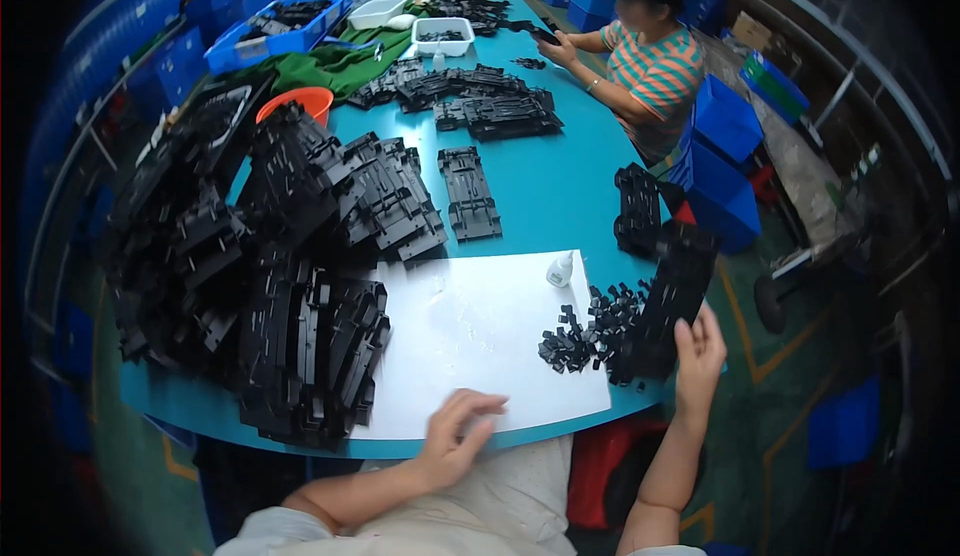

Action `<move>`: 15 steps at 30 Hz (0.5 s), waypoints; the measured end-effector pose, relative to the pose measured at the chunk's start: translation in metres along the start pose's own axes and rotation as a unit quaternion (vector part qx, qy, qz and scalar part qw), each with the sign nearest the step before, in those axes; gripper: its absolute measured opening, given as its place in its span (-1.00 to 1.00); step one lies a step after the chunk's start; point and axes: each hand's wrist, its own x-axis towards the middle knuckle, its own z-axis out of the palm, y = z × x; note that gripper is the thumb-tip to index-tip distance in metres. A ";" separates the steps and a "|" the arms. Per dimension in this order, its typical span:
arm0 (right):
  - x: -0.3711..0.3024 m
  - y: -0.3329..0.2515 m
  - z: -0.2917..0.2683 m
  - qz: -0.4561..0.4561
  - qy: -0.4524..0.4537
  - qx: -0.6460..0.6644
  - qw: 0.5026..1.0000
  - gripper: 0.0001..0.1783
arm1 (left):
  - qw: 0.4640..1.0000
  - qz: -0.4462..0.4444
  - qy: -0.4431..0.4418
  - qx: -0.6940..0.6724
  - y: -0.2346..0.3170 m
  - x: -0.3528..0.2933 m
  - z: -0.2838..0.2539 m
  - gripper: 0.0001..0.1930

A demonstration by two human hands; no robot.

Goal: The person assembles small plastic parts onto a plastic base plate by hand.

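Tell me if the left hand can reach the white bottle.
Probably yes: the left hand looks empty, and white sheet lies open toward the bottle, left of the small black parts.

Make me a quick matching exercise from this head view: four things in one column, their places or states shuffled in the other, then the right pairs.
Things
1. Small white plastic dropper bottle
2. Person's bare left hand
3. Person's bare right hand
4. Single rectangular black plastic frame

Places or states
A. Over the near edge of the white rectangular sheet, holding nothing visible
B. Flat on the smooth teal tabletop, just beyond the sheet
C. Upright near the sheet's far right corner
D. Grasping a long black plastic part

Pairs: 1-C, 2-A, 3-D, 4-B
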 end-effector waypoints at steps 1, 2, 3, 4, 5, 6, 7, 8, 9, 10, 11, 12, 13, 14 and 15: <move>0.029 0.020 -0.007 -0.034 0.012 -0.057 0.998 -0.56 | 0.989 0.074 0.023 0.127 -0.008 -0.005 -0.010 -0.80; 0.056 0.026 -0.004 -0.052 0.008 -0.113 0.992 -0.56 | 0.987 0.077 0.064 0.127 -0.005 -0.007 -0.011 -0.86; 0.084 0.041 0.001 -0.075 -0.015 -0.178 0.981 -0.57 | 0.986 0.069 0.086 0.126 -0.001 -0.010 -0.011 -0.86; 0.111 0.052 0.001 -0.103 -0.029 -0.247 0.963 -0.57 | 0.984 0.084 0.063 0.141 0.003 -0.006 -0.009 -0.85; 0.137 0.069 0.006 -0.111 -0.053 -0.268 0.956 -0.57 | 0.981 0.097 0.041 0.160 0.006 -0.004 -0.007 -0.83; 0.161 0.083 0.019 -0.120 -0.076 -0.284 0.948 -0.57 | 0.981 0.101 0.039 0.161 0.002 -0.001 -0.003 -0.83; 0.179 0.090 0.038 -0.077 -0.093 -0.340 0.933 -0.58 | 0.981 0.088 0.033 0.169 0.000 0.001 -0.001 -0.82; 0.201 0.112 0.041 -0.049 -0.103 -0.370 0.922 -0.58 | 0.981 0.081 0.019 0.173 -0.001 0.002 0.002 -0.81; 0.220 0.134 0.044 -0.021 -0.112 -0.400 0.909 -0.57 | 0.979 0.093 0.014 0.179 -0.004 0.003 0.004 -0.80; 0.224 0.136 0.062 0.002 -0.121 -0.451 0.884 -0.56 | 0.980 0.082 0.008 0.181 -0.004 0.000 0.003 -0.80; 0.229 0.147 0.070 -0.020 -0.111 -0.470 0.875 -0.56 | 0.981 0.072 -0.002 0.181 -0.004 -0.002 0.002 -0.80; 0.233 0.155 0.073 -0.040 -0.097 -0.490 0.865 -0.57 | 0.983 0.067 -0.009 0.173 -0.004 -0.002 0.003 -0.81; 0.236 0.154 0.076 0.011 -0.124 -0.479 0.869 -0.57 | 0.985 0.058 -0.013 0.165 -0.005 -0.003 0.003 -0.82; 0.233 0.155 0.079 -0.009 -0.113 -0.511 0.852 -0.57 | 0.986 0.051 -0.019 0.155 -0.006 -0.004 0.004 -0.83; 0.227 0.158 0.081 -0.028 -0.099 -0.543 0.833 -0.58 | 0.987 0.055 -0.016 0.149 -0.006 -0.005 0.001 -0.84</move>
